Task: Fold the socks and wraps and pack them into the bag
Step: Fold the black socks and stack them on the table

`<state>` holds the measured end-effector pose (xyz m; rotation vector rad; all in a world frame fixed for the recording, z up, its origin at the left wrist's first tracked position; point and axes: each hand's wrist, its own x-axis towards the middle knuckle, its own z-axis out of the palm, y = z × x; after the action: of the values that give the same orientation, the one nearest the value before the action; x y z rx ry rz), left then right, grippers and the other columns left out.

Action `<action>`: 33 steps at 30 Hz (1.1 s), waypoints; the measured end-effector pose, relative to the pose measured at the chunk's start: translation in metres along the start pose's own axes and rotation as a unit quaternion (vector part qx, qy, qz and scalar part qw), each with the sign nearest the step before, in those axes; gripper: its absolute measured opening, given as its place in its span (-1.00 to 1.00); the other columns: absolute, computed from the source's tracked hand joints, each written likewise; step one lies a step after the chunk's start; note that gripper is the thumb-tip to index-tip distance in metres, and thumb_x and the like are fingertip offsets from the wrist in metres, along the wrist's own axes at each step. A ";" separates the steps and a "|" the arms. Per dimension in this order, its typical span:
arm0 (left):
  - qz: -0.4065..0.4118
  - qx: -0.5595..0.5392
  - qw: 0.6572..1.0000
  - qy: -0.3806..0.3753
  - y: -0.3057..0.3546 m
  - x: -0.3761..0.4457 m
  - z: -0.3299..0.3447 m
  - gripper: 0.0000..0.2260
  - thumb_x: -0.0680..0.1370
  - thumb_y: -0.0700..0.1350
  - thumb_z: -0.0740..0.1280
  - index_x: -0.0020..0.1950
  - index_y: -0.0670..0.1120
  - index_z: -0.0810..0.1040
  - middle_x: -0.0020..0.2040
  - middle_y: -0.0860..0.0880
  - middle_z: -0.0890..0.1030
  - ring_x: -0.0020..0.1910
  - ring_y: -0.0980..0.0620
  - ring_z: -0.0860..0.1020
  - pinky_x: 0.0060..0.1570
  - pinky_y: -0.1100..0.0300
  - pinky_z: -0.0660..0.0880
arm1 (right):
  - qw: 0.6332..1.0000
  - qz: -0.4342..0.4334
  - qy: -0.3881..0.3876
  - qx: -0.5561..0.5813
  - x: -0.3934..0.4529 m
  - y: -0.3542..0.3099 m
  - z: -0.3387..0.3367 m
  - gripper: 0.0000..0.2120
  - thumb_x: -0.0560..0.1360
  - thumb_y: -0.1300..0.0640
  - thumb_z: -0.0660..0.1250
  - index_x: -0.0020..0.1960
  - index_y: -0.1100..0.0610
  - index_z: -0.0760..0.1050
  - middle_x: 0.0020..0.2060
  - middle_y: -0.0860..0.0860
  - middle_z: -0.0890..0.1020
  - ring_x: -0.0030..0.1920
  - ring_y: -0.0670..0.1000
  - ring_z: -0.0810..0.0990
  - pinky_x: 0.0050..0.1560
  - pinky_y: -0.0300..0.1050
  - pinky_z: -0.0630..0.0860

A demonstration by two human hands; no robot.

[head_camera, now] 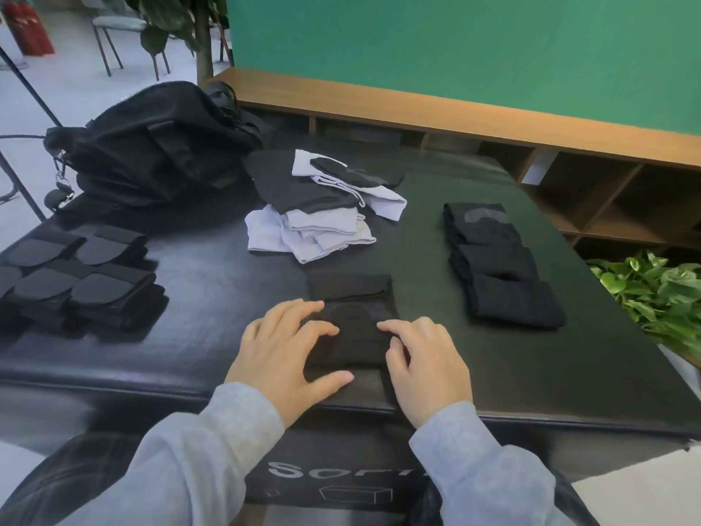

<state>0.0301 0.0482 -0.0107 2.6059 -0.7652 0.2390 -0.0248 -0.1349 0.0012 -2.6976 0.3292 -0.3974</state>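
Note:
A black sock (352, 328) lies folded near the front edge of the black padded table (212, 298). My left hand (288, 354) rests on its left side with fingers spread. My right hand (425, 362) rests on its right side, fingers loosely bent. A loose pile of white and black socks (322, 210) sits behind it. Folded black socks (500, 260) lie in a row on the right. Folded black wraps (76, 282) are stacked on the left. The black bag (151, 153) stands at the back left.
A wooden shelf unit (569, 176) runs behind the table under a green wall. A leafy plant (660, 298) is at the right. A chair (121, 36) and a red extinguisher (26, 24) stand far back left.

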 end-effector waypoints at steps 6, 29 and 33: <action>0.002 0.015 1.000 0.028 0.005 0.003 -0.001 -0.63 0.40 0.16 0.14 0.10 0.08 0.53 0.11 0.14 0.55 0.15 0.13 0.36 0.06 0.06 0.42 | 0.997 -0.076 -0.027 -0.013 -0.002 -0.001 -0.003 -0.51 0.36 -0.11 0.08 0.22 -0.03 0.50 0.22 -0.15 0.44 0.28 -0.12 0.25 0.23 -0.21 0.12; -0.015 -0.218 0.976 -0.007 -0.014 0.023 -0.005 -0.84 0.32 0.23 0.16 -0.23 0.24 0.46 0.10 0.37 0.49 0.26 0.24 0.35 0.30 0.04 0.23 | 0.990 -0.083 0.027 0.111 -0.001 0.005 0.001 -0.59 0.38 -0.08 0.06 0.04 0.02 0.56 0.01 -0.33 0.45 0.13 -0.31 0.35 0.14 -0.39 0.19; -0.108 -0.279 0.954 -0.021 -0.020 0.027 0.003 -0.54 0.30 0.37 0.17 0.09 0.22 0.54 0.05 0.17 0.52 0.10 0.06 0.51 0.17 0.01 0.45 | 0.994 -0.011 -0.004 0.109 0.003 0.003 -0.003 -0.63 0.47 -0.09 0.04 -0.09 0.16 0.48 -0.19 -0.11 0.50 -0.13 -0.07 0.46 -0.06 -0.11 0.45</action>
<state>0.0632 0.0493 -0.0124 2.1315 -0.4667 -0.0912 -0.0236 -0.1394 0.0028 -2.4911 0.2398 -0.4046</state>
